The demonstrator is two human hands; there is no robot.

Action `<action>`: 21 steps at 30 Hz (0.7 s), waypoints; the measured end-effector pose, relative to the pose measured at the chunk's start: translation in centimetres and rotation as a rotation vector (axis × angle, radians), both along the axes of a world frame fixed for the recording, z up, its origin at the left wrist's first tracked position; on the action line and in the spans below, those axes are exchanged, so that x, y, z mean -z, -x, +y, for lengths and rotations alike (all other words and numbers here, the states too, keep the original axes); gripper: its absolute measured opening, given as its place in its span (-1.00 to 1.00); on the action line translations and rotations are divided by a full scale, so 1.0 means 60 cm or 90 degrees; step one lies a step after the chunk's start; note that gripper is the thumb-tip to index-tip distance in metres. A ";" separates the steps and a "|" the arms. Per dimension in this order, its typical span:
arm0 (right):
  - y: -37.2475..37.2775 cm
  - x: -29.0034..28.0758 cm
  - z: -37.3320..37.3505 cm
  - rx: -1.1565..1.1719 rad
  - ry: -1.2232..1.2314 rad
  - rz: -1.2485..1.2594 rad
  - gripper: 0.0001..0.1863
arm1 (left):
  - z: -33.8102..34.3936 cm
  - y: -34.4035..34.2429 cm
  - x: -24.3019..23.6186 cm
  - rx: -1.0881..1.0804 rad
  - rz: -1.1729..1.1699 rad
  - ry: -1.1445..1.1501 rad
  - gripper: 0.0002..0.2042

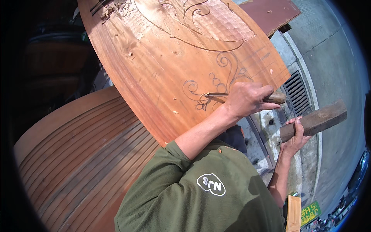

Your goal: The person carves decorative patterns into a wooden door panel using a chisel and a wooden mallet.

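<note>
My left hand grips a carving chisel with a wooden handle; its metal blade meets a pencilled scroll and flower pattern on a large orange-brown wooden panel. Carved scrolls and a textured, gouged area mark the panel's far part, with wood chips scattered on it. At the right, out past the panel's edge, my right hand holds a rough, dark wooden block mallet below and to the right of the chisel handle.
Grooved wooden boards lie at the lower left. A maroon board shows beyond the panel. On the right are concrete pavement, a drain grate, a small light wooden piece and a yellow sign.
</note>
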State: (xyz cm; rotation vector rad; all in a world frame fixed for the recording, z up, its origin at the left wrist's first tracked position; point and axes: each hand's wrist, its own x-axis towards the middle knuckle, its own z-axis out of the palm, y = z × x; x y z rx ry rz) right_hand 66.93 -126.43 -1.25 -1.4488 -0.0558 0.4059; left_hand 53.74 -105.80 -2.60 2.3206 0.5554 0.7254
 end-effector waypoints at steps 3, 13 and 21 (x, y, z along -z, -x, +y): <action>0.056 0.056 -0.030 -0.282 0.365 -0.273 -0.12 | 0.001 -0.004 -0.002 0.019 -0.020 0.012 -0.58; 0.049 0.048 -0.014 -0.190 0.190 -0.162 -0.35 | 0.003 0.006 0.001 0.003 -0.040 0.022 -0.59; 0.014 0.019 -0.001 -0.074 0.052 -0.030 -0.46 | 0.008 0.014 0.001 0.009 -0.016 0.011 -0.58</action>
